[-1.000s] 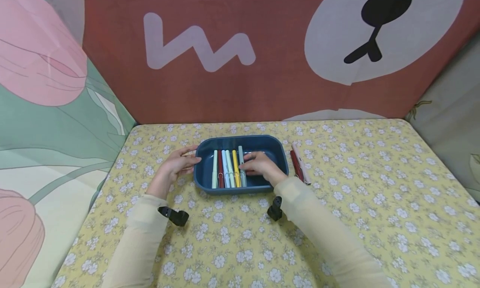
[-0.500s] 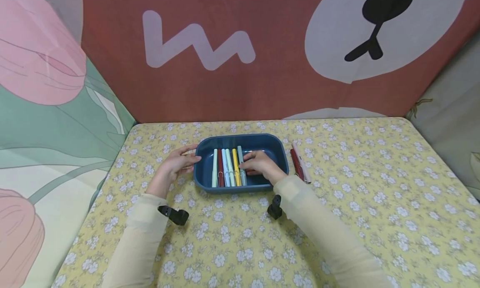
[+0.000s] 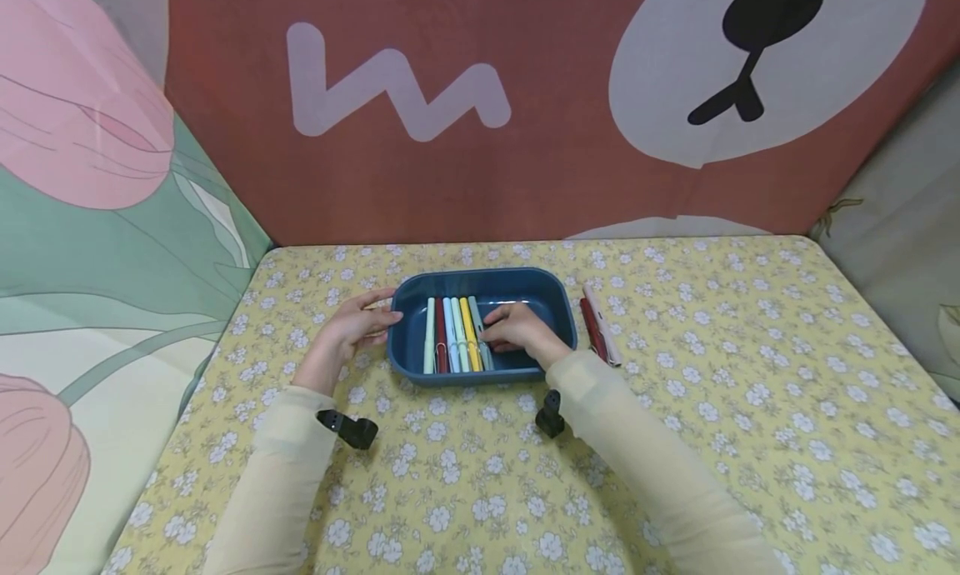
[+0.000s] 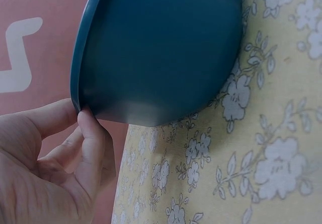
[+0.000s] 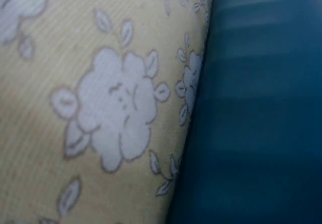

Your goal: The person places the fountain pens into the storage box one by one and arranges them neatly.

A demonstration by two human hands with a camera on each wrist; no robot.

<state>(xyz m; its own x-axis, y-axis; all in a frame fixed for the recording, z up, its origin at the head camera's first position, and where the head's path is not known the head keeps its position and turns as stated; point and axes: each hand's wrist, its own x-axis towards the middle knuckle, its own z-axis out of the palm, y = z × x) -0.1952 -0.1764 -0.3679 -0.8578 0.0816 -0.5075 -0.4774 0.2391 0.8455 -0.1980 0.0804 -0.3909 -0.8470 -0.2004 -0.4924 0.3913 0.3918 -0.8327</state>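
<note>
A dark blue plastic tray [image 3: 450, 381] holds several pens side by side in its left half. At its left end my left hand [image 3: 352, 325] grips the rim, thumb and finger meeting at the edge in the left wrist view, where the tray's outer wall [image 4: 161, 43] fills the top. My right hand [image 3: 521, 329] reaches inside and pinches a grey-blue pen [image 3: 476, 312], the rightmost of the row. This pen lies slanted, close against a yellow pen [image 3: 469, 329]. A dark red pen [image 3: 441, 333] and pale blue and mint ones lie further left.
Right of the tray, a dark red pen [image 3: 592, 325] and a pale pink pen [image 3: 604, 329] lie on the flowered tablecloth [image 3: 465, 475]. A printed red-brown backdrop [image 3: 525, 183] stands behind the table. The right wrist view shows the tray wall [image 5: 256, 113] and cloth.
My right hand has brought the top of the grey-blue pen left and nearer, beside the yellow pen, which now slants a little. My left hand stays on the rim.
</note>
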